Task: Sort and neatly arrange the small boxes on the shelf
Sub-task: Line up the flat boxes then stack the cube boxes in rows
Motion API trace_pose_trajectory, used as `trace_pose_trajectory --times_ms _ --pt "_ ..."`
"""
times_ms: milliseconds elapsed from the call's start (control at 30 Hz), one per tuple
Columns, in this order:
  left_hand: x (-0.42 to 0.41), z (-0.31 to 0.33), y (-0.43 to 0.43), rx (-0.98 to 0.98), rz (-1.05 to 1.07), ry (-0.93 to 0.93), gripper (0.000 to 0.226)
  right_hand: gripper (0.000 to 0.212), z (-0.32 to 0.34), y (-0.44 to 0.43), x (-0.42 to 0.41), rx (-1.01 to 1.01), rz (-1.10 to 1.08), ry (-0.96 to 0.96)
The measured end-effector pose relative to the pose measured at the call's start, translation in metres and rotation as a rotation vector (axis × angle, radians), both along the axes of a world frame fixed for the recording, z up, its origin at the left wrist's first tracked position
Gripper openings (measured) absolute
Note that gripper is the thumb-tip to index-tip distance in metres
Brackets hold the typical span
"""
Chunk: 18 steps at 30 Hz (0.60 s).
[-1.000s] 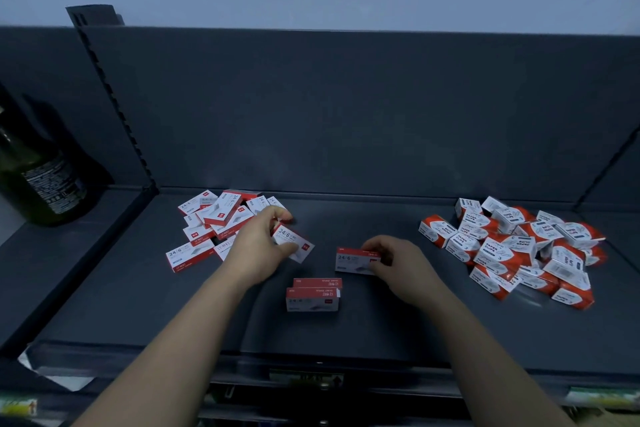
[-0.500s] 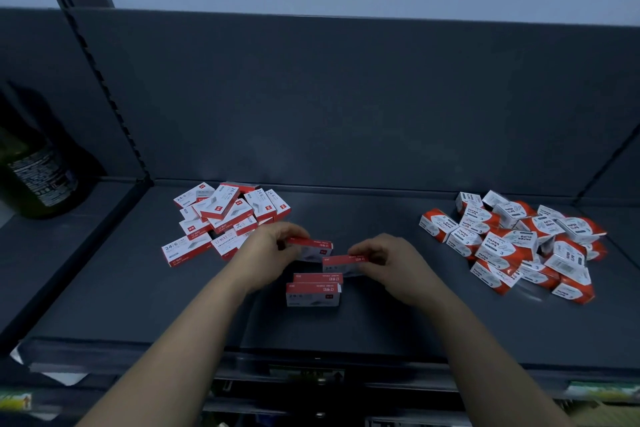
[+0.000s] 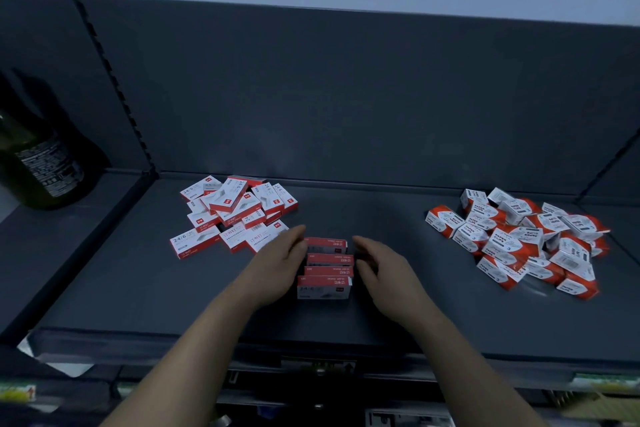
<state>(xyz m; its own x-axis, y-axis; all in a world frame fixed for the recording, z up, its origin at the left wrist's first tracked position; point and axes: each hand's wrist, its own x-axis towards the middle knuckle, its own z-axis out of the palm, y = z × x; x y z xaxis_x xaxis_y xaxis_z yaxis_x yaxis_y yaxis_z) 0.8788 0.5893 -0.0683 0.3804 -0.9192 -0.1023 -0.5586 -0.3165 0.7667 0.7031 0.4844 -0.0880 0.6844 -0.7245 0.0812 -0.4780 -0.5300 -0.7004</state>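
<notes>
Dark shelf (image 3: 121,288) is carrying three groups. Toward its back left, a loose heap of red-and-white boxes (image 3: 235,211) is waiting unsorted. At the middle, the left hand (image 3: 277,263) and right hand (image 3: 388,270), both spread and holding nothing, are flanking a four-box row (image 3: 327,267). Back right, the orange boxes (image 3: 519,236) are lying jumbled, so most work seems left.

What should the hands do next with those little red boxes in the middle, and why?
Probably squeeze the row of four red boxes straight. The left hand and right hand sit open on either side of it, and the boxes' ends don't quite line up. Then fetch another from the loose pile at left.
</notes>
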Motion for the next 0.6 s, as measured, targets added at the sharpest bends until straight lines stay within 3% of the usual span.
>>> trace_pose_trajectory --times_ms 367,467,600 --pt "-0.012 0.005 0.011 -0.08 -0.026 -0.119 0.039 0.032 -0.007 0.015 0.004 -0.096 0.052 -0.057" --pt "-0.009 0.008 0.025 -0.082 -0.07 -0.217 0.036 0.046 -0.01 0.016 -0.003 -0.147 0.059 0.085" --pt "-0.001 -0.006 0.03 0.064 -0.134 -0.435 0.051 0.062 -0.012 0.019 -0.005 -0.186 0.107 0.316"
